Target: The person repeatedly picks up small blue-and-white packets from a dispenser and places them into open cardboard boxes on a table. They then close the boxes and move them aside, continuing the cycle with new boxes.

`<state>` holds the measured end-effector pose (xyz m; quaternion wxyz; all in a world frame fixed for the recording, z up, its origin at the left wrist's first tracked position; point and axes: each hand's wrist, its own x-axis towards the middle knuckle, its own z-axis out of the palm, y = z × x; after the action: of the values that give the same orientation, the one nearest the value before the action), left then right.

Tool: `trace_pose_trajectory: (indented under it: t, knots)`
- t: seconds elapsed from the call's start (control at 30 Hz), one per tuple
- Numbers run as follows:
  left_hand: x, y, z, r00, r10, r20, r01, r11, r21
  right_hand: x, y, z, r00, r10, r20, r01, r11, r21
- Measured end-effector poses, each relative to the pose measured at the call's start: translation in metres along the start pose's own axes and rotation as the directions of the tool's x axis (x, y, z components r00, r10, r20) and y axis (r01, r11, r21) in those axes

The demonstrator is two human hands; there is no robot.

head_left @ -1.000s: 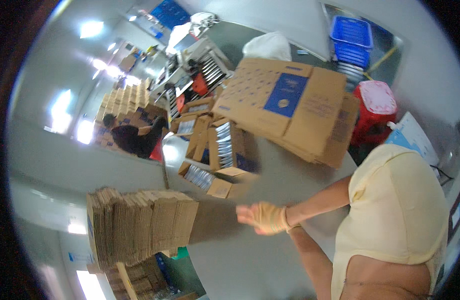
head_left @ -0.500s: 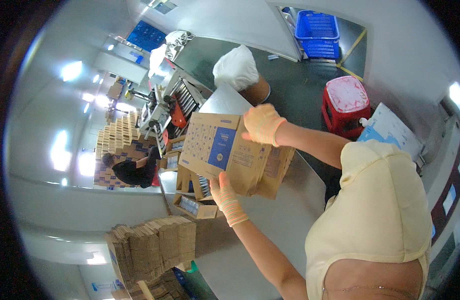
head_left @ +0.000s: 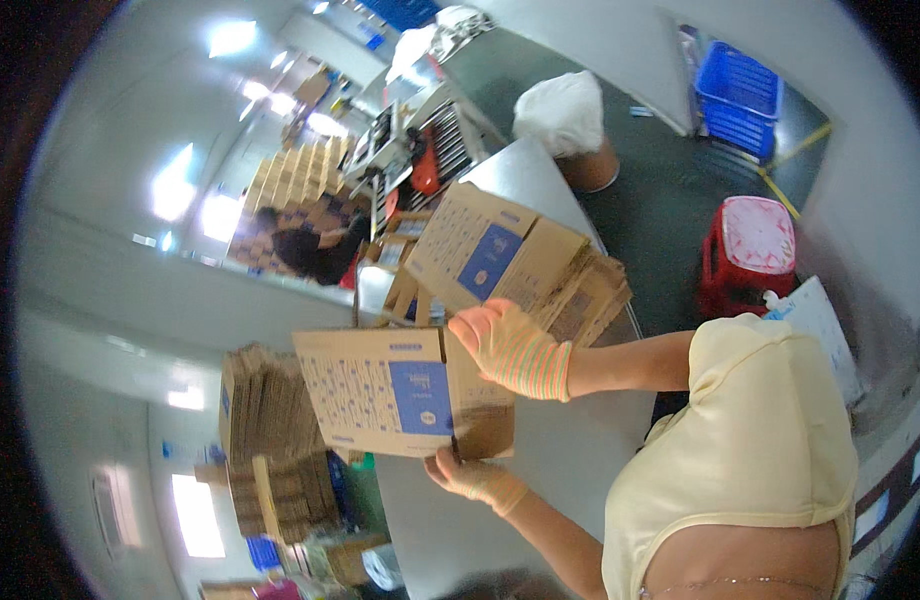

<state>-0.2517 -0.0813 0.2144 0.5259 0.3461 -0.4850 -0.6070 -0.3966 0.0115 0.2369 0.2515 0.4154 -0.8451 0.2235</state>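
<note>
I hold a flattened brown cardboard box (head_left: 380, 395) with blue print out in front of me, over the grey table (head_left: 570, 450). My right hand (head_left: 505, 345), in a striped glove, grips the box's upper right edge. My left hand (head_left: 468, 475) holds its lower right corner from below. Just behind the box, a pile of the same flattened boxes (head_left: 520, 260) lies on the table. My yellow shirt fills the lower right of the view.
Tall stacks of folded cardboard (head_left: 265, 410) stand at the left past the table. A red stool (head_left: 750, 250), a blue crate (head_left: 740, 90) and a bin with a white bag (head_left: 565, 120) stand on the dark floor. A person in dark clothes (head_left: 310, 250) works by a machine (head_left: 410, 150).
The box has come off the pile and now sits lower and to the left, held flat between both hands. My right hand moved from the pile's top to the box's upper edge.
</note>
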Motion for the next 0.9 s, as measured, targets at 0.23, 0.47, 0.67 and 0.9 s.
trace_pose_trajectory:
  t: [0.23, 0.47, 0.67, 0.9]
  knots:
    - [-0.085, -0.041, -0.2, 0.85, -0.383, -0.362, 0.272, 0.907, -0.321, -0.08, -0.129, 0.017, 0.636, -0.738, 0.223, 0.13, 0.388, 0.913]
    - [-0.145, -0.1, -0.24, 0.987, 0.025, -0.16, 0.136, 0.406, 0.904, -0.195, -0.127, 0.123, 0.173, -0.984, -0.051, 0.436, 0.03, 0.9]
    - [-0.201, -0.09, -0.243, 0.989, 0.138, -0.057, 0.11, -0.413, 0.904, -0.209, -0.096, 0.14, -0.265, -0.919, -0.291, 0.482, -0.388, 0.786]
    - [-0.147, -0.117, -0.251, 0.972, 0.176, -0.153, 0.201, -0.304, 0.931, -0.215, -0.102, 0.168, 0.248, -0.964, -0.098, 0.14, -0.064, 0.988]
